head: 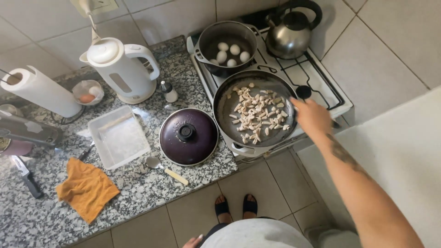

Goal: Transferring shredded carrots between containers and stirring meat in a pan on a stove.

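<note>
Reaching over the stove, the right hand (312,117) touched the rim of the wide pan (229,112) of chopped pieces (259,115); its grip could not be told. A steady hold away from hot metal seemed wise.

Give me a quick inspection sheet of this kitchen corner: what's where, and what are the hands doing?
Surface: speckled granite counter beside a white gas stove.
Job's things: wide pan holding pale chopped pieces; right hand at the pan's right rim.
Clutter: pot of white eggs, steel kettle, dark lid, clear tray, spoon, orange cloth, paper towel roll, small bowl, knife.
Hands: right open over the rim; left hand barely visible at the bottom edge.
Cables: electric kettle cord runs to a wall socket.
Surroundings: tiled wall and floor.
</note>
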